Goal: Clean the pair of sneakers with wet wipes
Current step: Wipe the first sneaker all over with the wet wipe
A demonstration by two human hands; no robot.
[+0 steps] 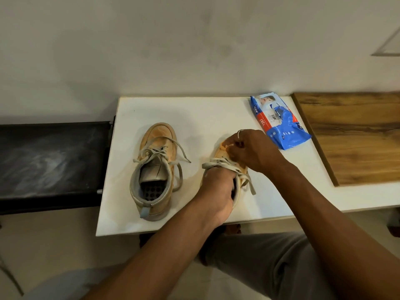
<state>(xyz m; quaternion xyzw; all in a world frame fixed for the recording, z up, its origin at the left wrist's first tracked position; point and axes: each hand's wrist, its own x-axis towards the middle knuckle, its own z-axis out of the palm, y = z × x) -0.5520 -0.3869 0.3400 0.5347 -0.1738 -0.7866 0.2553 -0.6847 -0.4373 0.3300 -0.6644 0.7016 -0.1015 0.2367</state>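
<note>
A white rectangular table top [216, 113] bears everything, with a black padded bench [49, 161] against its left edge and a brown wood-grain board [357, 137] along its right; a tan high-top sneaker with grey laces [155, 169] stands upright at centre-left, untouched, laces loose, its upper blotched with orange stains and its dark perforated insole showing; just beside it to the right, the second tan sneaker [221, 153] sits near the front edge (mostly covered by hands), its toe orange-stained; the left hand [218, 191] grips its collar, fingers curled down into the opening; the right hand [255, 150] lies over the toe with fingers bent tightly, though what they pinch I cannot tell; a blue plastic wet-wipe pack [279, 122] lies at the far right corner; a silver ring [239, 134] circles one right finger.
</note>
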